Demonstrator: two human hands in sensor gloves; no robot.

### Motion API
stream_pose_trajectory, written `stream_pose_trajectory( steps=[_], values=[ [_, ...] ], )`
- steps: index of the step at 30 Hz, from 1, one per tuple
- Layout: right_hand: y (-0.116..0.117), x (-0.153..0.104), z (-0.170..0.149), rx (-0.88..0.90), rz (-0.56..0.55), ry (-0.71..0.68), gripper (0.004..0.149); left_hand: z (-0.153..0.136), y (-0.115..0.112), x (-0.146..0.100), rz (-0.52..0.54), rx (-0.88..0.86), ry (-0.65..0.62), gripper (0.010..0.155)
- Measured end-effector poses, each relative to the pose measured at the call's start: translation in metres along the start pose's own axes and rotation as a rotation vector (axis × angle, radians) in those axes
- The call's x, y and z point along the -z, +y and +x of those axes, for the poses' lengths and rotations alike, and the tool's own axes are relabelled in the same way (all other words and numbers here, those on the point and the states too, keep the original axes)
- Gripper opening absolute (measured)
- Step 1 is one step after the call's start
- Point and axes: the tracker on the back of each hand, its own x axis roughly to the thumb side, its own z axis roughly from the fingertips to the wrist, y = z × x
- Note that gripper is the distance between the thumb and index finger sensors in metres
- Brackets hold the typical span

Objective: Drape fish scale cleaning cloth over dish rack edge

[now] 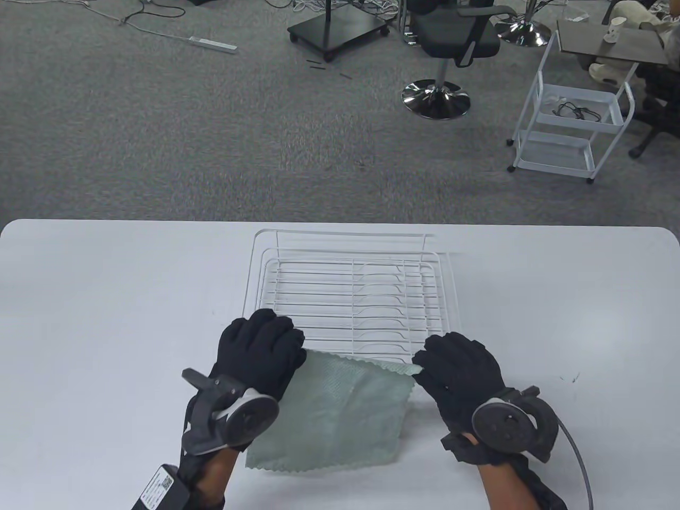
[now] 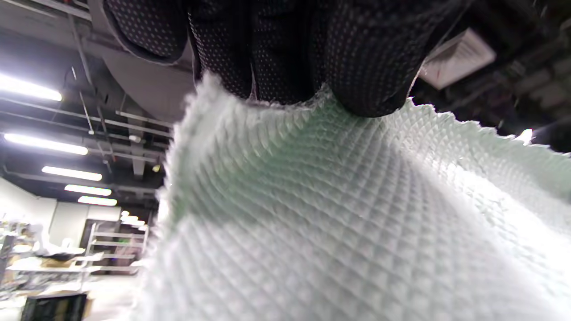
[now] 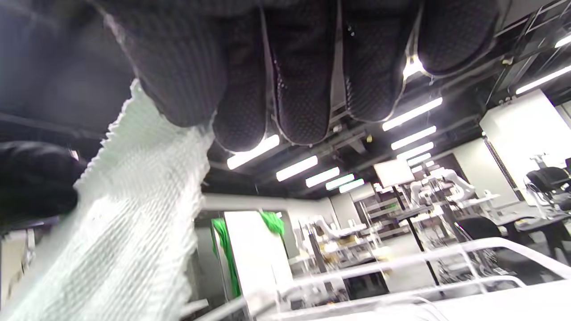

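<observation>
A pale green cleaning cloth (image 1: 334,409) with a scale-like weave lies on the white table, its far edge raised at the near rim of the white wire dish rack (image 1: 348,297). My left hand (image 1: 263,353) grips the cloth's far left corner; the left wrist view shows the fingers (image 2: 285,49) closed on the cloth (image 2: 339,214). My right hand (image 1: 459,372) pinches the far right corner; the right wrist view shows the thumb and fingers (image 3: 250,76) on the cloth edge (image 3: 134,214), with the rack's wires (image 3: 424,263) just beyond.
The white table (image 1: 106,319) extends left and right of the rack. Beyond its far edge is grey carpet with an office chair (image 1: 451,48), a white trolley (image 1: 576,122) and a black wheeled base (image 1: 337,26).
</observation>
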Motion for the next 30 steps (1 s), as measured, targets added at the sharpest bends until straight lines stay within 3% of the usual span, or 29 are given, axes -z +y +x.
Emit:
stream_pose_trajectory(
  steps=[3, 9, 15, 18, 21, 24, 26, 30],
  values=[
    [0.008, 0.029, -0.014, -0.099, 0.055, 0.039, 0.033, -0.006, -0.022, 0.030, -0.108, 0.047, -0.017, 0.043],
    [0.035, 0.069, -0.035, -0.215, 0.154, 0.087, 0.033, -0.018, -0.065, 0.069, -0.203, 0.076, -0.005, 0.043],
    [0.057, 0.089, -0.050, -0.275, 0.215, 0.131, 0.034, -0.022, -0.089, 0.091, -0.258, 0.078, 0.016, 0.044],
    [0.064, 0.095, -0.061, -0.269, 0.254, 0.190, 0.039, -0.023, -0.097, 0.096, -0.348, 0.085, 0.057, 0.052],
    [0.054, 0.093, -0.068, -0.193, 0.353, 0.289, 0.058, -0.025, -0.081, 0.090, -0.322, 0.116, 0.082, 0.056],
    [0.029, 0.082, -0.072, -0.168, 0.308, 0.269, 0.056, -0.032, -0.055, 0.074, -0.295, 0.108, 0.109, 0.054],
    [0.005, 0.061, -0.075, -0.185, 0.245, 0.239, 0.055, -0.042, -0.033, 0.053, -0.267, 0.101, 0.160, 0.053],
    [-0.020, 0.006, -0.087, -0.225, 0.202, 0.229, 0.054, -0.066, -0.019, -0.006, -0.229, 0.012, 0.298, 0.052]
  ],
)
